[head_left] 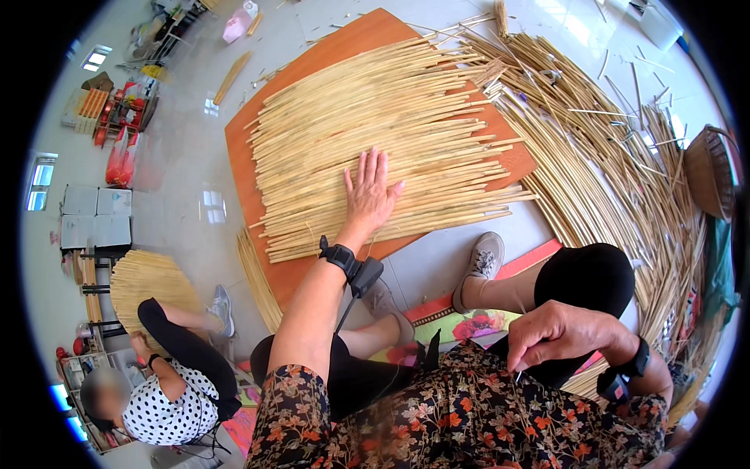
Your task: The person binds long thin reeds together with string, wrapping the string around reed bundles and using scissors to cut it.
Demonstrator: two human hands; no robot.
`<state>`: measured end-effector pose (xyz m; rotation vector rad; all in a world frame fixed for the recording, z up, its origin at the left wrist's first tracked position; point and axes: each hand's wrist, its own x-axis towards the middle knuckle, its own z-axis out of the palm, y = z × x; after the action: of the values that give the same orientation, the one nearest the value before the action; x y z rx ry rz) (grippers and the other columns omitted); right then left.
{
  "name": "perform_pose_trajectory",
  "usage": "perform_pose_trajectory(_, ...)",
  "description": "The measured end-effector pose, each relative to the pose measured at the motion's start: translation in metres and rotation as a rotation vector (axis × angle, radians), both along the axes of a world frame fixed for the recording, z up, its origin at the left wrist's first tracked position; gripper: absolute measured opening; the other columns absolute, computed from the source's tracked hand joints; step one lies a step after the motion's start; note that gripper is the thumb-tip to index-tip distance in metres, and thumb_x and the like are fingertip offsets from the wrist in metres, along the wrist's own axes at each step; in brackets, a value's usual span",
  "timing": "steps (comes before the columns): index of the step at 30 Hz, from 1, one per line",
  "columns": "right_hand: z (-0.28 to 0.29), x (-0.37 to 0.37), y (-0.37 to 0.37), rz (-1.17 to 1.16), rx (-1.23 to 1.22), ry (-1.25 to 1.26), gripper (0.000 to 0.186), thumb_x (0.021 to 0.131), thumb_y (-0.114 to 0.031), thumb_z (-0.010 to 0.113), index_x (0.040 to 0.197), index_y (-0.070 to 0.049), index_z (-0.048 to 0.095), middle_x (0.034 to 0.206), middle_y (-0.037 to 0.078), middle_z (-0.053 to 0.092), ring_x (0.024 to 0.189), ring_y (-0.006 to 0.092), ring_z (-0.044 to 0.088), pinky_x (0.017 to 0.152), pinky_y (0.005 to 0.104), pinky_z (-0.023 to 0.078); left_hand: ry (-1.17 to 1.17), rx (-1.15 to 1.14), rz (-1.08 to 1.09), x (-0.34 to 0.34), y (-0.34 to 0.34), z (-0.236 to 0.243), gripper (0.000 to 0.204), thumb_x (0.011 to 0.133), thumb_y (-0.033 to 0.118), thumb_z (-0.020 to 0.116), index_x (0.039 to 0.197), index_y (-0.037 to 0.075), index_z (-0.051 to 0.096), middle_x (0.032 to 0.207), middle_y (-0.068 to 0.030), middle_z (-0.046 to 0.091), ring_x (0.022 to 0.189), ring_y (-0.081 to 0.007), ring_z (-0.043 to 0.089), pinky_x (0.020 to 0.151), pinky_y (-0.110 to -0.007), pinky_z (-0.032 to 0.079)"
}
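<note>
Clock set on the middle of the view, 12 at the top.

Stalks (pixel 367 102): pale, straight, laid side by side in a broad layer on the orange board (pixel 239 168), from the centre up to 12. They run roughly 9 to 3, tilted up toward 3. Ends ragged on the 3 side; a few of the nearest overhang the board there.

Left hand (pixel 369 198): just above centre, palm down on the layer, fingers extended and a little apart, thumb toward 2. Grips nothing that I can see.

Right hand (pixel 553 334): at 4, above the wearer's lap, well off the stalks. Fingers drawn in narrow; a thin pale sliver (pixel 518 377) shows at the fingertips, looks pinched. Kind of thing: cannot tell.

Step, as I judge it: arranging or evening the layer, left hand pressing or smoothing. No binding made out across it. Next move would call for a flat, light palm, working along the stalks rather than across, since they look loose and could roll; uneven ends on the 3 side want care.

Around: large heap (pixel 594 168) of stalks at 2, basket (pixel 707 173) beyond it. Narrow bundle (pixel 256 277) near 8. Farther out at 8, a seated co-worker (pixel 173 405) beside a rounded stalk panel (pixel 152 285).
</note>
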<state>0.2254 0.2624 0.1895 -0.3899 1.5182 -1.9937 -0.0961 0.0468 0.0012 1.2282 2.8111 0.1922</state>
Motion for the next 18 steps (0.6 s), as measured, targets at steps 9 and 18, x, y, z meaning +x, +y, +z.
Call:
perform_pose_trajectory(9,-0.005,0.027,-0.006,0.162,0.018,-0.082,0.018,0.090,-0.008,0.068,0.107,-0.002,0.069,0.096,0.005,0.068,0.088,0.0161,0.065,0.077,0.0282,0.050,-0.017,-0.083,0.025,-0.006,-0.005,0.006,0.079,0.098,0.060,0.035,0.156,0.010,0.015,0.163,-0.0113,0.011,0.151,-0.0300,0.007,0.119,-0.056,0.007)
perform_pose_trajectory(18,0.006,0.042,0.027,0.322,0.206,0.126,0.013,0.092,-0.009,0.065,0.104,-0.005,0.069,0.093,0.007,0.066,0.087,0.0232,0.066,0.073,0.0312,0.051,-0.224,0.429,0.163,0.047,-0.051,0.075,0.061,0.098,0.034,0.053,0.146,0.000,0.036,0.154,-0.0207,0.033,0.143,-0.0332,0.032,0.115,-0.047,0.029)
